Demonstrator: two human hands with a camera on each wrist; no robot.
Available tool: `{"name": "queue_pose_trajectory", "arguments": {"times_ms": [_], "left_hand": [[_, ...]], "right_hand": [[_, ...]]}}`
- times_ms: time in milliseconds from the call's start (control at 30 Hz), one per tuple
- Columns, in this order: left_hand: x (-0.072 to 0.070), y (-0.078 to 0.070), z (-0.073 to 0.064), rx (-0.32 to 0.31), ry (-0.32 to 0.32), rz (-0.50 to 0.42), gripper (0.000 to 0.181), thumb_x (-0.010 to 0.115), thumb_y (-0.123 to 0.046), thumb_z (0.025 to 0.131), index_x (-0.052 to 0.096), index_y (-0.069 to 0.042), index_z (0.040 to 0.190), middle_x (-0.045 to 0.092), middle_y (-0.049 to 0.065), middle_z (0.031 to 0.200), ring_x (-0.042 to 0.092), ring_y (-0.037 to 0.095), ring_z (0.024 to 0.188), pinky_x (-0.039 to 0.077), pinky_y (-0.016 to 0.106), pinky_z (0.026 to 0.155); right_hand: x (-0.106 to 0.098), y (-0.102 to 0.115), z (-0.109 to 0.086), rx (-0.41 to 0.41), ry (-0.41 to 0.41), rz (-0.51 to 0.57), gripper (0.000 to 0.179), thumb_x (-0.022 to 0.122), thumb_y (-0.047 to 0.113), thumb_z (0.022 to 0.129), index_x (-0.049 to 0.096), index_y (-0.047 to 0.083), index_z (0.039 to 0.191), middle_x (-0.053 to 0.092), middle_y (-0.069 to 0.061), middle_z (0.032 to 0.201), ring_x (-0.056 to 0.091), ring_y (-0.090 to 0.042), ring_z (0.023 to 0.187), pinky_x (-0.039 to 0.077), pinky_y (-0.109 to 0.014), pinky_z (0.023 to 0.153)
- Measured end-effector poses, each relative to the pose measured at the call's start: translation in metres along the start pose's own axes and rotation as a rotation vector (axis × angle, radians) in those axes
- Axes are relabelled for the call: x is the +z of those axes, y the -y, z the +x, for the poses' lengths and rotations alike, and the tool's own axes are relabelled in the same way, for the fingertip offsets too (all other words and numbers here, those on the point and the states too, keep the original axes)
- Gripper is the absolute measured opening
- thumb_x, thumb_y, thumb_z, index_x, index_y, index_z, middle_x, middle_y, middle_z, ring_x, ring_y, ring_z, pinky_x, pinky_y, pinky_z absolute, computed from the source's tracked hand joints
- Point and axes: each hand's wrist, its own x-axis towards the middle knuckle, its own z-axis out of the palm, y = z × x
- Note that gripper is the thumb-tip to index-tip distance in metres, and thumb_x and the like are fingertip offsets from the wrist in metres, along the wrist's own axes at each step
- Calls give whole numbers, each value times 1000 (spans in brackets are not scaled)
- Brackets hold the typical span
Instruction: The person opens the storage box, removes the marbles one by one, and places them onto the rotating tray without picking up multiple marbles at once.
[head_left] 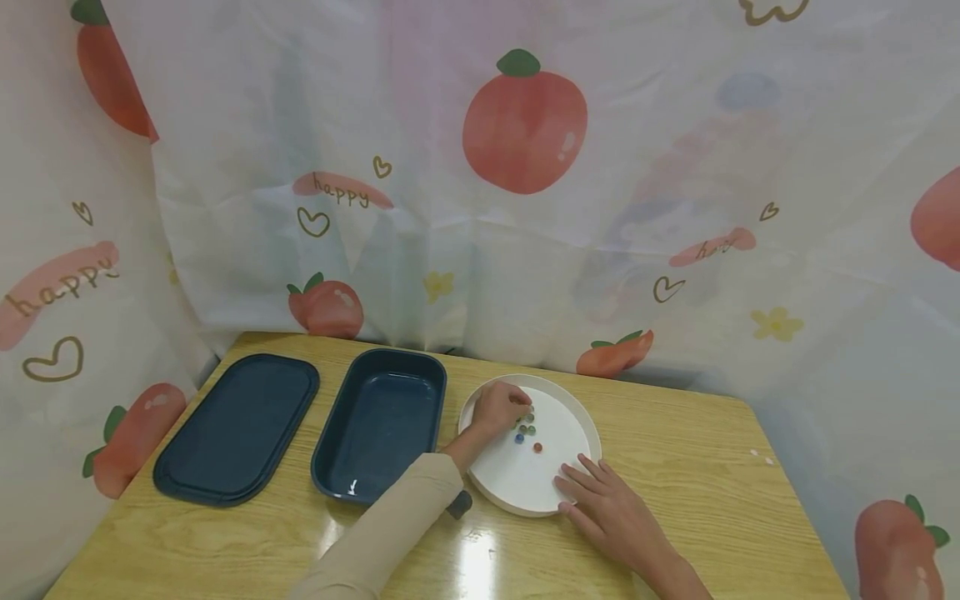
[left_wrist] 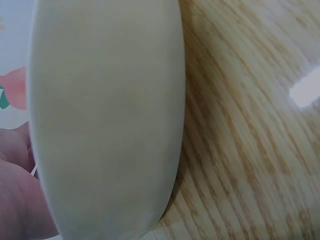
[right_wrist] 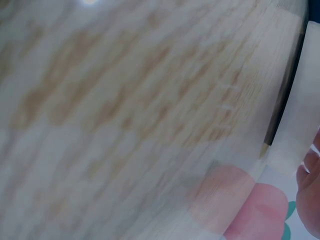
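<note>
My left hand is over the far left part of a round white shallow tray, fingers bent down and fingertips right at a group of small glass marbles. Whether a marble is pinched cannot be told. A blue marble and an orange-red marble lie nearer to me. My right hand rests on the tray's near right rim, fingers spread. In the left wrist view the tray's pale outer wall hides most of the left hand. Part of the right hand shows in the right wrist view.
Left of the tray stands a deep dark blue rectangular container, its base visible inside. Farther left a matching flat lid lies on the wooden table. A small dark object shows beside the left forearm. A printed curtain hangs behind.
</note>
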Motion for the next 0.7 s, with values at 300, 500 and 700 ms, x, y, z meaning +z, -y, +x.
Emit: {"name": "queue_pose_trajectory", "arguments": {"times_ms": [300,500,700], "left_hand": [[0,1,0,-15,14,8,6,80,-15,85,80,-10,87,71,-7,78,59,6,75,48,22,70],[1,0,2,-28,19,11,6,80,-14,86,80,-9,88,70,-7,77,58,6,73,47,22,70],[1,-2,2,-27,21,25,7,80,-16,86,80,-9,89,70,-8,76,59,6,73,47,23,70]], "right_hand": [[-2,2,0,18,23,-6,35,71,33,93,73,17,124,65,-1,130,51,-30,132,33,-45,110],[-1,2,0,9,17,-11,35,71,32,93,73,17,124,65,-1,130,51,-30,132,35,-49,107],[-1,1,0,1,5,-8,34,71,32,92,73,17,123,66,-2,130,51,-30,131,28,-41,113]]}}
